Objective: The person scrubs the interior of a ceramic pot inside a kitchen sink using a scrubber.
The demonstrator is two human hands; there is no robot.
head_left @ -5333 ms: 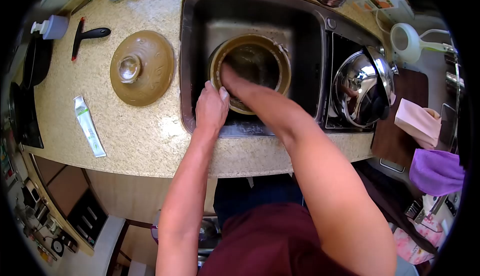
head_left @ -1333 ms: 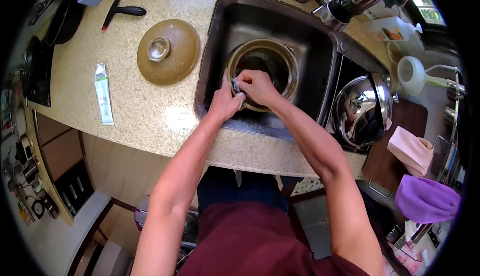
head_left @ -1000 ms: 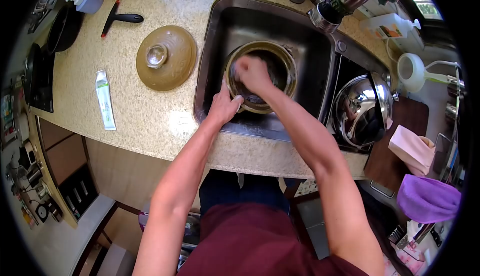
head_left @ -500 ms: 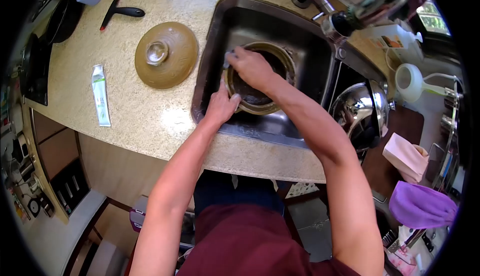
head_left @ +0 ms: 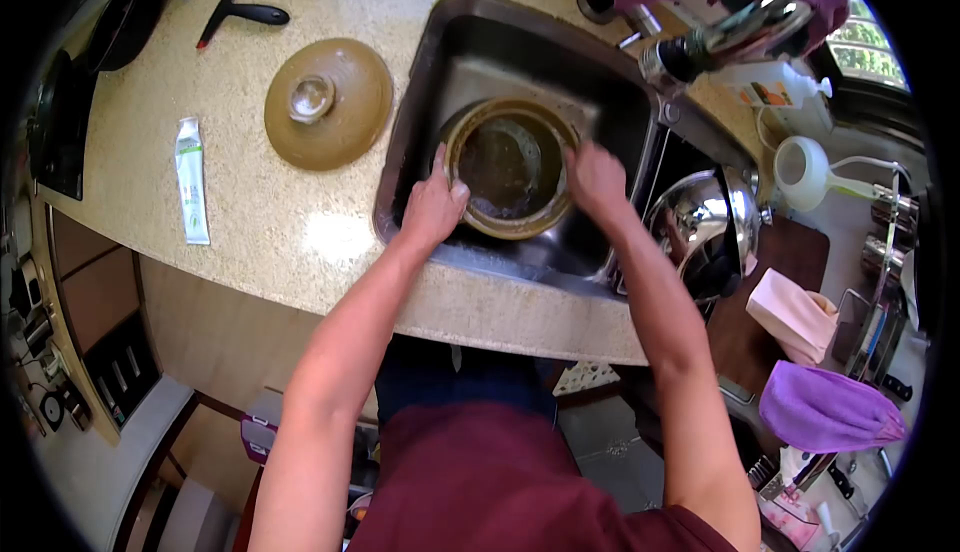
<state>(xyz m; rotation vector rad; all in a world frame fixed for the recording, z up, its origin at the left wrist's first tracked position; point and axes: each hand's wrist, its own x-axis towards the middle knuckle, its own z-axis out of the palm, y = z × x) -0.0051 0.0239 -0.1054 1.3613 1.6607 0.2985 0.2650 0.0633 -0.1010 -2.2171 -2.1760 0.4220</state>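
A round brown pot point(head_left: 510, 224) sits in the metal sink point(head_left: 500, 17), with wet, cloudy residue on its inner bottom. My left hand point(head_left: 434, 206) grips the near left side of the pot, thumb at the rim and index finger stretched along the outer wall. At the pot's right rim is my right hand point(head_left: 598, 180), its fingers curled and slightly blurred; whatever it holds is hidden. The brown lid point(head_left: 345, 122) with its round knob lies on the counter left of the sink.
A white tube point(head_left: 191, 187) and a black squeegee point(head_left: 245, 13) lie on the left counter. The faucet point(head_left: 690, 55) rises behind the sink under a purple cloth. Right of the basin are a shiny metal pan point(head_left: 690, 217), a brown board point(head_left: 790, 257) and a purple towel point(head_left: 825, 407).
My right hand has moved from the pot's left rim across to its right rim, uncovering the inside. My left hand stays at the pot's left side. The view has shifted slightly.
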